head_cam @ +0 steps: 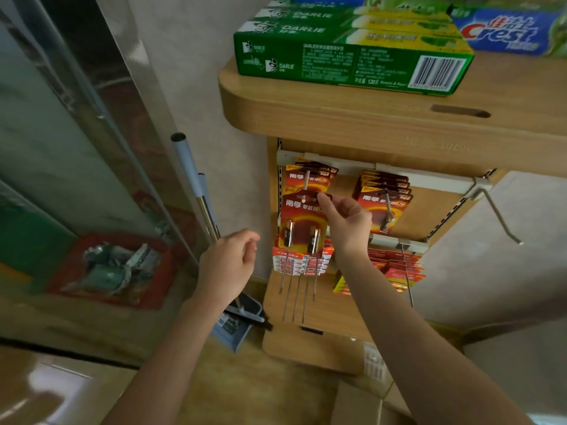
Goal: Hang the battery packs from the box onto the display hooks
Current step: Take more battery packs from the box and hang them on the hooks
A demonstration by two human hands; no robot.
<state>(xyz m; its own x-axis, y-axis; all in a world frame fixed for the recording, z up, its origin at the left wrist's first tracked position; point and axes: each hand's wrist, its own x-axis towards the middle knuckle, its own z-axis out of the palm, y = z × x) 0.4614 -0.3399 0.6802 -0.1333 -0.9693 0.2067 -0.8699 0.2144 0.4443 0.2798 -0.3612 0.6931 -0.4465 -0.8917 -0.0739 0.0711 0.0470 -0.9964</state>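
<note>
Right hand [348, 223], frame centre, pinches a red battery pack [302, 222] by its top edge at the upper-left hook [306, 183]. Left hand [228, 262], lower left, loosely curled, grasping nothing.

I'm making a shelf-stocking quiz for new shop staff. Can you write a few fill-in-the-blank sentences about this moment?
1. The right hand pinches the top of a red battery pack at the ____ hook of the upper row.
2. The left hand holds ____.
3. The green toothpaste boxes lie on the wooden shelf ____ the hooks.
4. The bare hook on the far right carries ____ packs.

Missing words: left; nothing; above; no
</note>
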